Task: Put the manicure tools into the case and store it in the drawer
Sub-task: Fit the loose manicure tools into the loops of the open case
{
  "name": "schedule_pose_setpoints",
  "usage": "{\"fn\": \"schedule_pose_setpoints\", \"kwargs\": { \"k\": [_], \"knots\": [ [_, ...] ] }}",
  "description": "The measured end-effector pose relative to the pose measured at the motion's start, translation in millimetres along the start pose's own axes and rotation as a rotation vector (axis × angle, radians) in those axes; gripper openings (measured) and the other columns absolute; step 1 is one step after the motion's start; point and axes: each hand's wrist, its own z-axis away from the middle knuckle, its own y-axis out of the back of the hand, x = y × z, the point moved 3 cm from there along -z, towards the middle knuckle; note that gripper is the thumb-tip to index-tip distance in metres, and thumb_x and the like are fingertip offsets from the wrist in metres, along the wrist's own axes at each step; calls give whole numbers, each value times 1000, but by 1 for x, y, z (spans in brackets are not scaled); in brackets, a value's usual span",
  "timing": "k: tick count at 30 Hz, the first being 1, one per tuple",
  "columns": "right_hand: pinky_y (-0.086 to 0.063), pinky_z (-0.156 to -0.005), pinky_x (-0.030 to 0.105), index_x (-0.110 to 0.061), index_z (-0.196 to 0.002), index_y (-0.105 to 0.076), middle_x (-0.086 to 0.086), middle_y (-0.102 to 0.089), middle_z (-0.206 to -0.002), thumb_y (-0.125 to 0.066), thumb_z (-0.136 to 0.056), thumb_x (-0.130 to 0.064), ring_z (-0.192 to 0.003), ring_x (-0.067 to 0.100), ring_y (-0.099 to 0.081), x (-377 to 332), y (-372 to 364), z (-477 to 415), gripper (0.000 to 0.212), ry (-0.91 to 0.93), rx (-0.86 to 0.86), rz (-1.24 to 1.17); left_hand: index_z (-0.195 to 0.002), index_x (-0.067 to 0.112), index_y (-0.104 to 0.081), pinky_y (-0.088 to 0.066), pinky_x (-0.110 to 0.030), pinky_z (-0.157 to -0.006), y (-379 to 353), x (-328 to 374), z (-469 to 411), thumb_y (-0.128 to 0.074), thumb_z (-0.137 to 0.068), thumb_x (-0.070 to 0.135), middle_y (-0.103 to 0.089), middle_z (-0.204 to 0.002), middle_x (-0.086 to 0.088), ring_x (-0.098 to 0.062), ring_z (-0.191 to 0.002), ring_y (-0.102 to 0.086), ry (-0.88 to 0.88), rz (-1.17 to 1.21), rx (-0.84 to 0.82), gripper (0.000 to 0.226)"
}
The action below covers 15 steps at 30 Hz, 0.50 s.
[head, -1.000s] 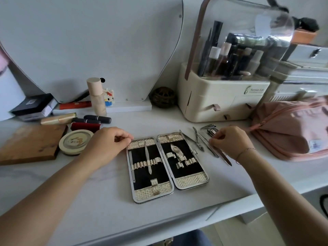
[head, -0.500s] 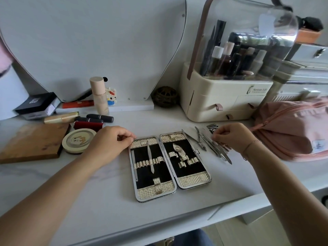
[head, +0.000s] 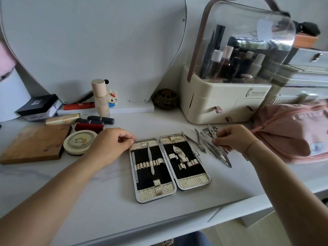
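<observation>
Two tools sit in the open case (head: pixel 170 166); right hand (head: pixel 234 139) pinches one from the loose pile (head: pixel 209 144), left hand (head: pixel 110 144) curled, steadying the case corner.

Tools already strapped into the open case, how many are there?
2. A slim pointed tool stands in the left half of the case; a nail clipper lies in the right half. The remaining tools lie loose by the right hand.

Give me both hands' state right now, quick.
Left hand: fingers curled, pinching the top corner of the open cream-trimmed manicure case.
Right hand: fingers closed on a thin steel tool from the loose pile.
</observation>
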Motion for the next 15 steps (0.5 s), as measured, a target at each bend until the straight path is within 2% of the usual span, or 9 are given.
{"fn": "schedule_pose_setpoints", "kwargs": {
  "k": [4,8,12,15],
  "knots": [
    [-36,-37,15,0,-69,-68,10,-56,-51,-74,-76,-12,-44,17,-40,0,2,-1,14,25,3,-51,-85,30,-72,-34,-8,-62,0,0,0,-65,-84,19,-67,-79,17,6,-73,-56,3,4,2,13],
    [-34,-35,14,-9,-61,-66,0,-54,-40,-72,-78,-15,-33,8,-39,4,5,-4,20,29,69,-85,-87,30,-72,-34,-9,-62,0,0,1,-65,-85,20,-66,-79,19,6,-73,-55,7,4,3,13],
    [-34,-35,13,2,-80,-67,3,-56,-46,-68,-82,-10,-31,2,-40,-5,6,2,13,61,100,-188,-89,28,-73,-38,-10,-65,0,-2,-1,-65,-85,19,-69,-85,15,5,-78,-57,6,11,-4,13],
    [-40,-37,12,2,-90,-64,2,-59,-52,-64,-84,-5,-35,2,-50,-35,-12,15,9,96,-57,-369,-90,27,-73,-40,-11,-68,-1,-3,-2,-64,-85,19,-70,-88,13,2,-82,-59,5,15,-16,13]
  ]
}}
